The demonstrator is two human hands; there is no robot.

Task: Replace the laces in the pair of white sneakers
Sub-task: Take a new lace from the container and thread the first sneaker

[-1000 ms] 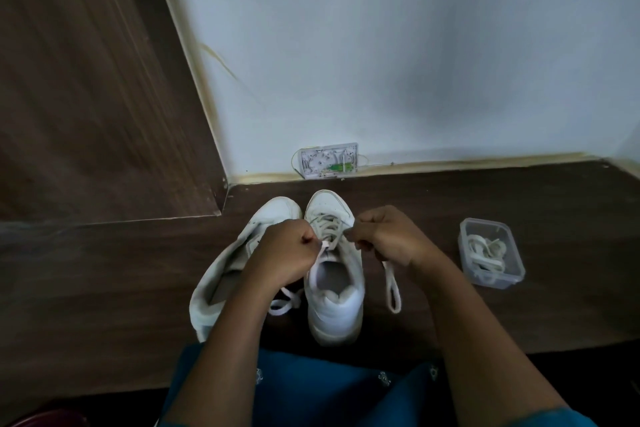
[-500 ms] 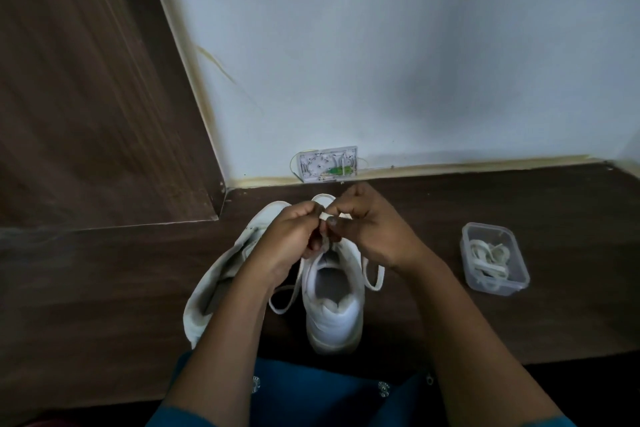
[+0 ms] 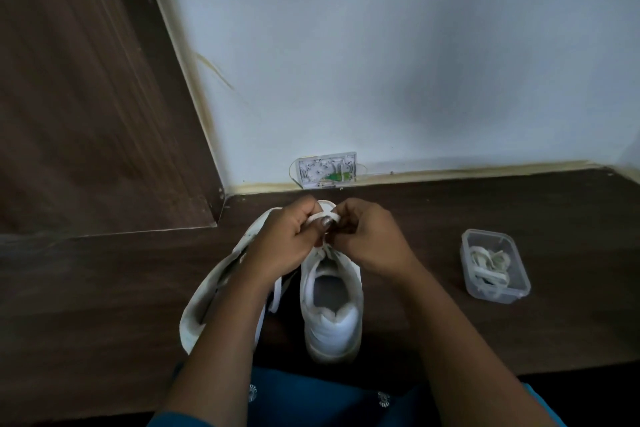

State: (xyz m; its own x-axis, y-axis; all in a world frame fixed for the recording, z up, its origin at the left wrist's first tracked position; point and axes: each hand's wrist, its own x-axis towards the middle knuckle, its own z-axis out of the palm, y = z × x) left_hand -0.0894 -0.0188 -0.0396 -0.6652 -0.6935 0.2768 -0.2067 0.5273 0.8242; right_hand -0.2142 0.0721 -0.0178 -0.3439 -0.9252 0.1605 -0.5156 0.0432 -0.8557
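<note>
On the wooden desk [image 3: 104, 288] the upright sneaker [image 3: 332, 315] has its long axis running away from the person, with the heel nearest. The second sneaker [image 3: 207, 298] leans just left of it, partly covered by a forearm. The left hand [image 3: 287, 243] and right hand [image 3: 370, 239], apart one second ago, now meet over its toe. Both pinch the lace [image 3: 323, 217] and hide the eyelets. A clear box [image 3: 495, 265] stands well to its right.

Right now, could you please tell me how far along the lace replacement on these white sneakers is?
Done: lace crosses the eyelets of the upright sneaker. In hand: the left hand and right hand pinch that lace near its toe. Left: the other sneaker lies on its side, seemingly waiting; loose laces sit in the clear container.
</note>
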